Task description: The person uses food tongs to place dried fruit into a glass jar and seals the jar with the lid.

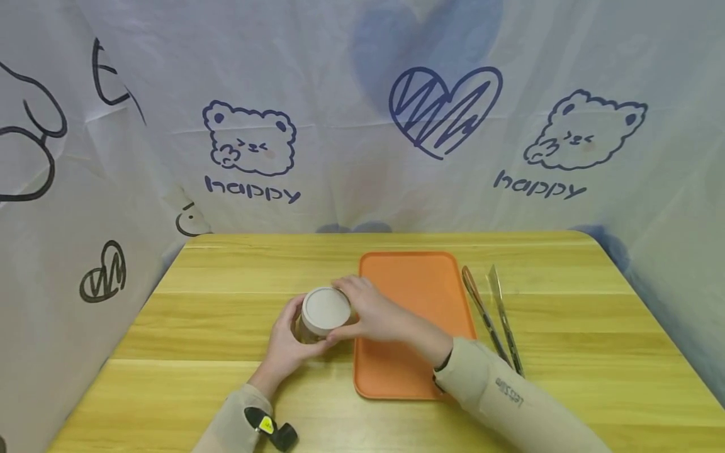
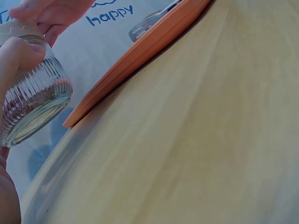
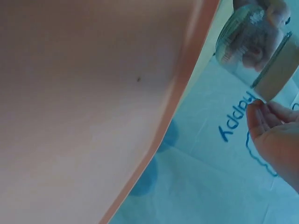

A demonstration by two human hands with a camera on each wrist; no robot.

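Observation:
A ribbed clear glass jar (image 2: 37,98) with a broad off-white lid (image 1: 326,309) is held just left of the tray. Around the jar's side curls my left hand (image 1: 286,343), its thumb pressed against the glass in the left wrist view. My right hand (image 1: 376,311) grips the lid from the right, thumb at the near edge and fingers at the far edge. The left wrist view shows the jar tilted, its base raised above the table line.
An orange rectangular tray (image 1: 408,283) lies on the yellow wood-grain table (image 1: 198,314). Right of it lie long metal tongs (image 1: 501,314) in a narrow V, partly behind the right sleeve. A printed white cloth (image 1: 340,126) hangs behind the table.

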